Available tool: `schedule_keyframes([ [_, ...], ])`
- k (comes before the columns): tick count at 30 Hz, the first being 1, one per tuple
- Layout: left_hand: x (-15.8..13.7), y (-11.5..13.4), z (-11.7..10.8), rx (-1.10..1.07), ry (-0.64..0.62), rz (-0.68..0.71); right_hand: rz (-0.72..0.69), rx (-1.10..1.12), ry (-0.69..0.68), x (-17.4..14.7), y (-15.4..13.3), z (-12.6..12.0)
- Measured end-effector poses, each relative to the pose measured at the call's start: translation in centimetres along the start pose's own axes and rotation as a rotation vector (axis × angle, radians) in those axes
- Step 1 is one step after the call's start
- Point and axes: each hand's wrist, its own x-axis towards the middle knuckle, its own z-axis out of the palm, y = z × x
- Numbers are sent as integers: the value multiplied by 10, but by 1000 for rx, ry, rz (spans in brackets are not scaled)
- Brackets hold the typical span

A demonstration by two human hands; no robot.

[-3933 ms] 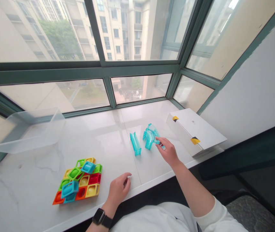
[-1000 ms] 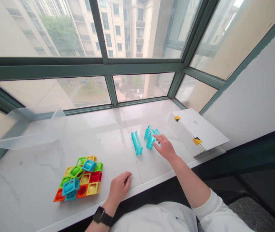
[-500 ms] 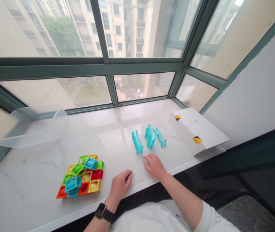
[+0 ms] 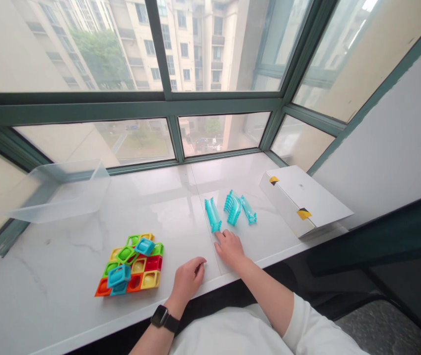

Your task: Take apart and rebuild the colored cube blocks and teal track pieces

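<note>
Three clear teal plastic track pieces lie on the white countertop: a straight one (image 4: 213, 215) on the left, a curved one (image 4: 233, 207) in the middle and a short one (image 4: 248, 210) on the right. My right hand (image 4: 230, 249) is by the near end of the left piece, fingers spread and fingertips at or touching its end; it grips nothing. My left hand (image 4: 189, 280), with a black watch on the wrist, rests loosely curled near the counter's front edge, and no object shows in it. Left of it sits a mat of colourful square plastic tiles (image 4: 137, 266).
A transparent plastic bin (image 4: 58, 213) stands at the back left. On the right is a white box (image 4: 306, 195) with yellow-and-black tape tabs. Windows with green frames (image 4: 129, 109) line the back of the white countertop (image 4: 66, 256).
My right hand has moved slightly forward and left, up to the near end of the left track piece. My left hand stays curled in place. The view has shifted a little.
</note>
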Motion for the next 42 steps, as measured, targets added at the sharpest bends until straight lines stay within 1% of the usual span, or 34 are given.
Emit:
schedule_keyframes([
  [6, 0, 2, -1, -8, 12, 2, -15, 19, 93, -8, 4, 10],
  [11, -1, 5, -2, -16, -1, -4, -48, 141, 161, -27, 10, 27],
  [14, -1, 9, -3, -24, 11, -2, -49, 194, 185, -39, 6, 35],
  [19, -4, 14, -4, -71, 25, -36, -121, 189, 206, -51, -3, 40],
  [22, -9, 14, -15, -112, 62, -17, -132, 199, 209, -50, -2, 40],
  [24, -16, 11, -33, -82, 139, 43, -138, 212, 213, -49, 0, 40],
  [26, -24, 4, -61, 0, 267, 69, -146, 227, 219, -48, 2, 41],
  [28, -32, -8, -93, 98, 422, 51, -150, 237, 228, -48, 4, 43],
  [30, -40, -26, -124, 226, 583, -12, -152, 239, 233, -48, 5, 45],
  [32, -47, -48, -148, 343, 676, -86, -151, 237, 234, -48, 6, 46],
  [33, -51, -60, -156, 380, 686, -115, -151, 237, 233, -47, 6, 47],
  [34, -54, -73, -162, 403, 662, -132, -152, 237, 231, -47, 6, 47],
  [37, -63, -105, -165, 406, 530, -170, -158, 243, 229, -47, 7, 48],
  [39, -66, -117, -162, 385, 481, -198, -162, 247, 231, -47, 8, 48],
  [42, -68, -122, -159, 310, 444, -238, -165, 250, 238, -47, 9, 48],
])
